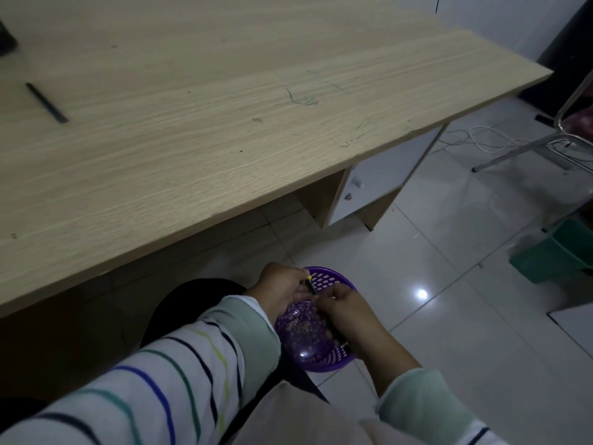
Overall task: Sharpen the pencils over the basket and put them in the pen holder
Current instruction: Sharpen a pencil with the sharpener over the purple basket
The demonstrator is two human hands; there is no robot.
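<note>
A purple perforated basket (333, 277) stands on the floor tiles below the desk edge, with shavings (305, 329) in its bottom. Both my hands are over it. My left hand (282, 290) is closed on a short black pencil (311, 287) with a yellow end pointing up. The pencil's lower end runs into the fingers of my right hand (346, 313), which are closed on a small sharpener, mostly hidden. A dark stick with a pale tip (344, 345) shows under my right wrist. Another black pencil (46, 102) lies on the desk at the left.
The wooden desk (224, 123) fills the upper left, with a dark object (6, 36) cut off at its far left edge. A green bin (558, 252) stands on the floor at the right. Metal chair legs (526, 146) and white cables (481, 136) lie beyond.
</note>
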